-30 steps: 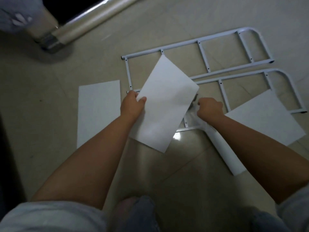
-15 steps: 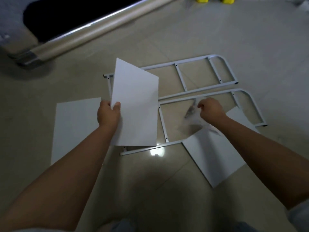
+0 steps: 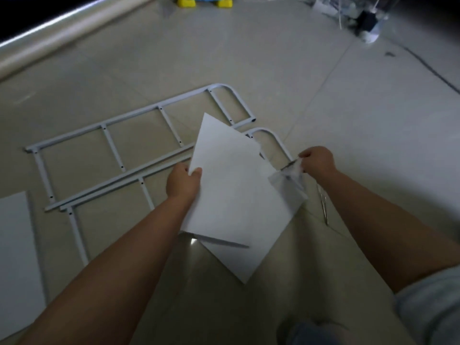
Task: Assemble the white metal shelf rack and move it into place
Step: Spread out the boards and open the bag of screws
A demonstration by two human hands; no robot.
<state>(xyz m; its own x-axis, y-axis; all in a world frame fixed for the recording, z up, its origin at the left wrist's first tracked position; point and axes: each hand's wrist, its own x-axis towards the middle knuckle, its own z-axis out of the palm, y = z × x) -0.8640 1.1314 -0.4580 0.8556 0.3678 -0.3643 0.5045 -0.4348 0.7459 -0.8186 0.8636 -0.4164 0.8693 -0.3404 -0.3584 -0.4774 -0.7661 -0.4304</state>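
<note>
Parts of the white rack lay spread over the tiled floor (image 3: pixel 311 78). In the middle of the frame we saw the left hand (image 3: pixel 183 184) holding a flat white shelf panel (image 3: pixel 224 185) by its left edge. The thumb lay on the upper face and the fingers were clamped behind it, so the panel hung tilted above the floor. Under its lower corner a second panel (image 3: pixel 244 262) lay flat on the tiles. A third panel (image 3: pixel 17 257) lay at the lower left edge of the frame, well apart from the others.

To the right of centre, the right hand (image 3: pixel 317 161) had its fingers pinched together on the top of a small clear plastic bag (image 3: pixel 288 185). The bag hung just beside the held panel's right edge. Its contents were too blurred for us to make out.

Two ladder-like side frames lay flat side by side at the centre left. The upper frame (image 3: pixel 113 146) was in full view, while the lower frame (image 3: pixel 146 195) was partly hidden by the left arm and the held panel.

A yellow toy (image 3: pixel 199 1) sat at the top edge, and cables and a power strip (image 3: pixel 366 21) lay at the upper right.
</note>
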